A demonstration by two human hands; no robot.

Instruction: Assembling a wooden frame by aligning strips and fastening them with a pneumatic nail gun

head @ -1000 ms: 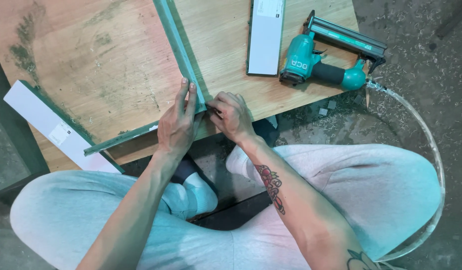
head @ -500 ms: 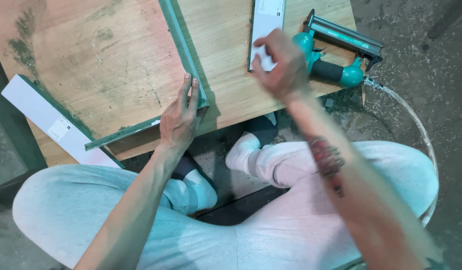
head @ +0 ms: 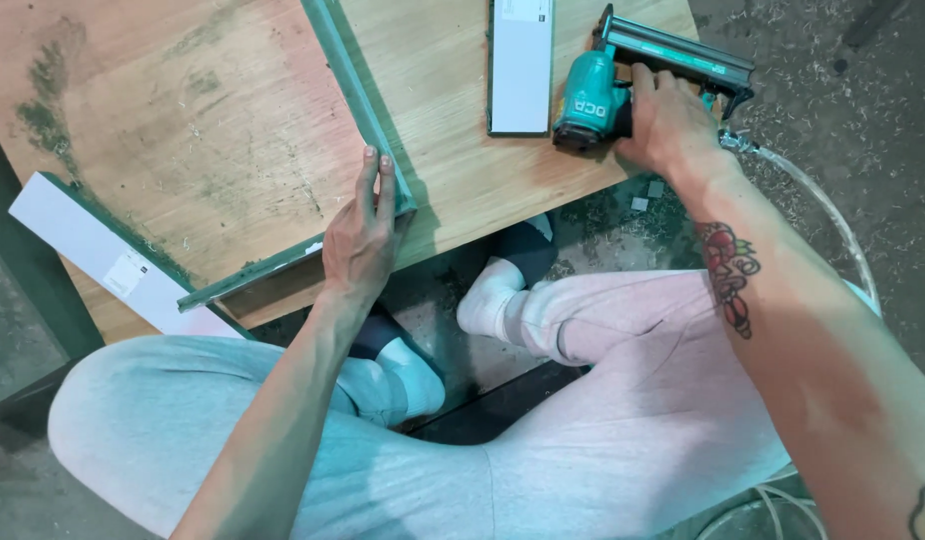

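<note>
A teal pneumatic nail gun lies at two o'clock on the worktop, right hand clenched around its handle, left hand flat, released, pressing the green frame corner.

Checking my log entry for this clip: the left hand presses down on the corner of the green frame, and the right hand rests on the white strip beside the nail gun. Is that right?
Not quite. In the head view the right hand is wrapped around the teal nail gun, not on the white strip, which lies untouched beside it. The left hand does press on the green frame corner.
</note>
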